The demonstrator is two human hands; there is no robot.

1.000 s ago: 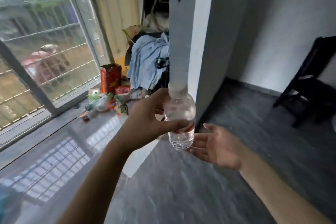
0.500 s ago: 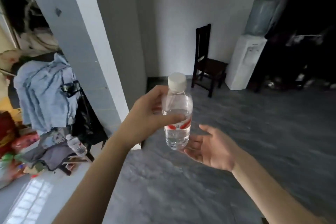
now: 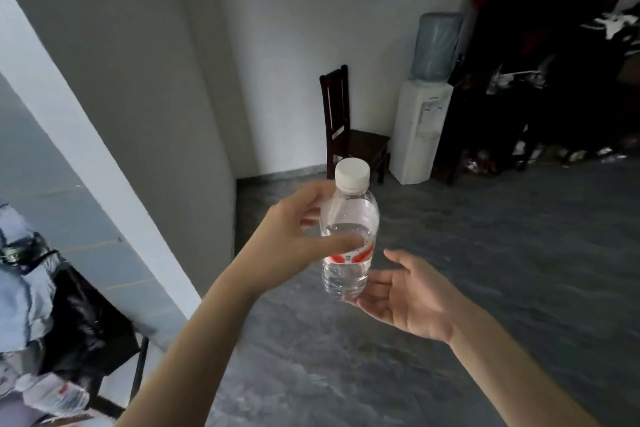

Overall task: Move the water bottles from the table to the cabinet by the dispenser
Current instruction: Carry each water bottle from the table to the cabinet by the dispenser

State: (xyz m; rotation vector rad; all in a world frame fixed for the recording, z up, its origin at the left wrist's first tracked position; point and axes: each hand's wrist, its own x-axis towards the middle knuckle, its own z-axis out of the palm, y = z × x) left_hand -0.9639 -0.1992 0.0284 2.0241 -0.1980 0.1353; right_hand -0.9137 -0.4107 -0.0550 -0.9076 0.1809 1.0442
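Note:
A clear water bottle with a white cap and a red-and-white label stands upright in the air at the centre of the view. My left hand grips its upper body, thumb across the label. My right hand lies palm up with relaxed fingers just under and to the right of the bottle's base. Across the room a white water dispenser with a blue jug stands against the back wall. A dark cabinet draped in red cloth stands right beside it.
A dark wooden chair stands left of the dispenser. A white pillar rises at the left. Clothes hang on a black stand at the lower left, with another bottle lying near it. Grey floor stretches toward the cabinet.
My view has swung right, from the window and cluttered sill to the room with dispenser and cabinet. Both hands keep the same hold around the bottle.

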